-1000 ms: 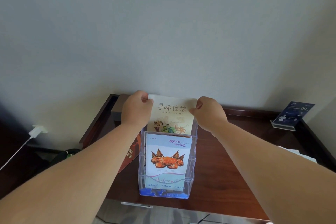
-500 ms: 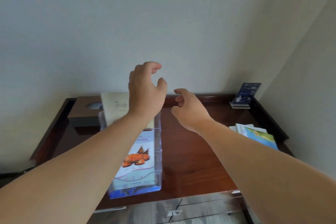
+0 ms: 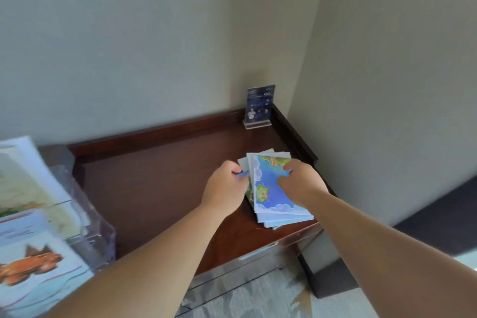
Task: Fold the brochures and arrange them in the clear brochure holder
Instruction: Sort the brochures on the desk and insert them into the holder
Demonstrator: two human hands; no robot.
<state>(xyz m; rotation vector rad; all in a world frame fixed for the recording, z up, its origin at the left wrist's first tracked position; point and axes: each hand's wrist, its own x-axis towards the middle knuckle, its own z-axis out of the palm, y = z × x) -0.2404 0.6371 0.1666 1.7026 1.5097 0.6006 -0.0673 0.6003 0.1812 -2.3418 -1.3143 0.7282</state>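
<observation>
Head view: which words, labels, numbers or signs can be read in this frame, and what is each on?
No text reads clearly.
Dark blue sign card: white print, too small and blurred.
Crab brochure in the clear brochure holder: lettering smeared by motion blur.
Cream brochure behind it: blurred, unreadable.
Map brochure: picture only, no lettering visible.

Stacked brochures (image 3: 268, 183) blue sea map, green islands, white cloud border, crab brochure (image 3: 33, 263) orange on pale blue, table (image 3: 160, 183) dark red-brown wood, sign card (image 3: 259, 103) navy
</observation>
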